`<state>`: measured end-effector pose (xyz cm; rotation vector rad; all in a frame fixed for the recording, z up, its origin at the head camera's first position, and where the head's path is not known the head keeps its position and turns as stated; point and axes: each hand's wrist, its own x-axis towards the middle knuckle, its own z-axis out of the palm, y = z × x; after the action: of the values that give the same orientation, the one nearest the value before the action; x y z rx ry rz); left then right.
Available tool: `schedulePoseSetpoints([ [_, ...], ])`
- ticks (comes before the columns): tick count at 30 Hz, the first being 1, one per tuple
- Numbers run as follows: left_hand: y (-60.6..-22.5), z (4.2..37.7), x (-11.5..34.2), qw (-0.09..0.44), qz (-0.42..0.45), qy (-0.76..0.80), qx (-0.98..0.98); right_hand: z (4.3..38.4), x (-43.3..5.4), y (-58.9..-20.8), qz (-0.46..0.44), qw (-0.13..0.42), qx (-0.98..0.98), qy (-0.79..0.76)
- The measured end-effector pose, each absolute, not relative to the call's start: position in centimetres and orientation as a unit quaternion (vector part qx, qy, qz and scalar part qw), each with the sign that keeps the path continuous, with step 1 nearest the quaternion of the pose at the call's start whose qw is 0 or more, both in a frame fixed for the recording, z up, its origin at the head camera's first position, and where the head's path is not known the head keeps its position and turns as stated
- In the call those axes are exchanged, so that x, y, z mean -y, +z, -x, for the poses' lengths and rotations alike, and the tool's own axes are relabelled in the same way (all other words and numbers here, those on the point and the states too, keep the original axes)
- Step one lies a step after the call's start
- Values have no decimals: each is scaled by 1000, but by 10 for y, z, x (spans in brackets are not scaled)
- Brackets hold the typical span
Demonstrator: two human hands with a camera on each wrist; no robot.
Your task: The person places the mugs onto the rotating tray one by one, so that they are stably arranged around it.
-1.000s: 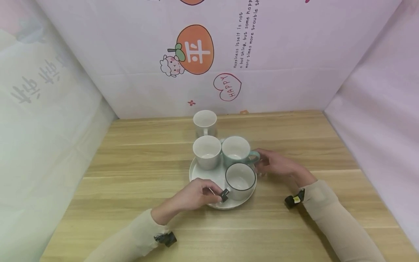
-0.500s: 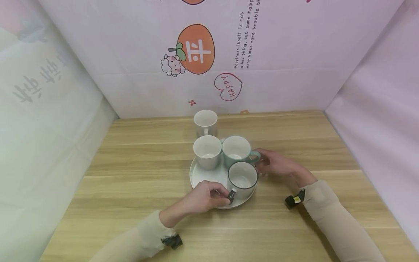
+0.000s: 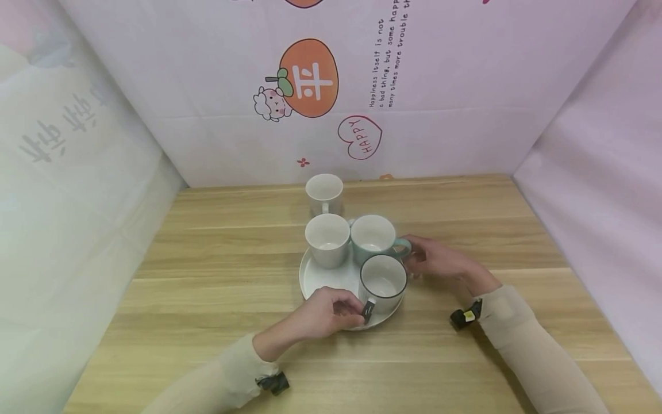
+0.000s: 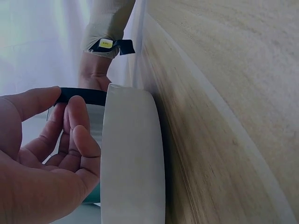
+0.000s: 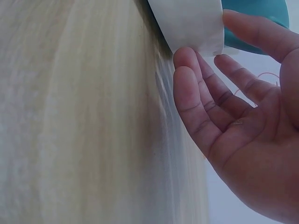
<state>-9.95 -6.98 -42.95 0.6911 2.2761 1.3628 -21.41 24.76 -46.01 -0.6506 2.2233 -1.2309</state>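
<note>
My left hand [image 3: 331, 313] pinches the dark handle [image 3: 368, 310] of a white mug [image 3: 381, 287] with a black rim. That mug stands upright at the near right of a round white plate [image 3: 331, 280]. My right hand [image 3: 439, 259] holds the plate's right edge, its fingertips on the rim and outer wall in the right wrist view. Close by it is the handle of a teal mug [image 3: 363, 253], which stands behind the black-rimmed one. A pale mug [image 3: 330, 256] stands at the plate's back left. The plate's wall [image 4: 131, 154] hides part of the black-rimmed mug in the left wrist view.
Another white mug [image 3: 324, 190] stands on the wooden table [image 3: 222, 259] behind the plate, its handle toward me. A printed white cloth [image 3: 439, 115] rises along the table's back edge, with pale cloth at both sides.
My left hand has shifted the black-rimmed mug slightly right on the plate, mostly during the first half second. The right hand and the other mugs have stayed put.
</note>
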Motion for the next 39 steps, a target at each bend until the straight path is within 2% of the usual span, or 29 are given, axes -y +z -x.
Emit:
schedulePoseSetpoints([
  [7,-432,99,66,216,-242,509,-797,213,-248,-459,236,260,-815,-460],
  [18,-429,105,82,188,-251,515,-798,215,-249,-460,251,254,-816,-454],
  [39,-421,116,121,171,-195,515,-817,215,-247,-459,252,248,-819,-452],
])
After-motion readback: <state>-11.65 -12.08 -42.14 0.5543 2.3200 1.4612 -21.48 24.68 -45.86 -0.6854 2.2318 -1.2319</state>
